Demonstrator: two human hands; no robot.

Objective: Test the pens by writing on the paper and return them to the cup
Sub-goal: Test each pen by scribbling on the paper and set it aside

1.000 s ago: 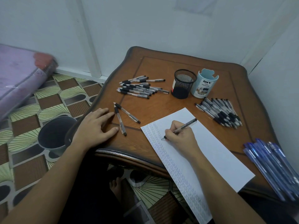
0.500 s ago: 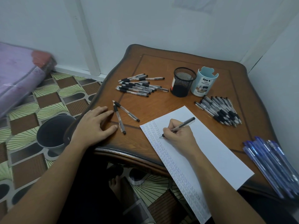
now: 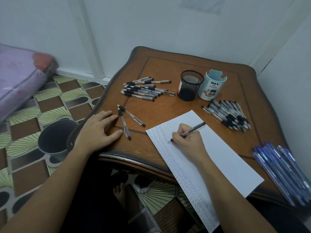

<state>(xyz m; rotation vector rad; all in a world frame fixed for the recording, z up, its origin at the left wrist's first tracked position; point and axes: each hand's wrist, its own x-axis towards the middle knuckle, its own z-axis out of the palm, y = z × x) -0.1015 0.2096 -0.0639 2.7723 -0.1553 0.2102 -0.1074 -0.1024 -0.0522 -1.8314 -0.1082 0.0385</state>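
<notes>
Fingers (image 3: 180,131) of the right hand (image 3: 188,140) are pinching the pen (image 3: 196,128) low, tip seemingly touching the paper (image 3: 218,148) by the scribbled column, calling for light short strokes, while the flat, spread left hand (image 3: 97,130) is resting on the table (image 3: 168,68).

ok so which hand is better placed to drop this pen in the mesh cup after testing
Right, probably: the right hand grips the pen on the paper, with the mesh cup beyond it. The left hand lies flat near the left edge of the table, farther from the cup.
</notes>
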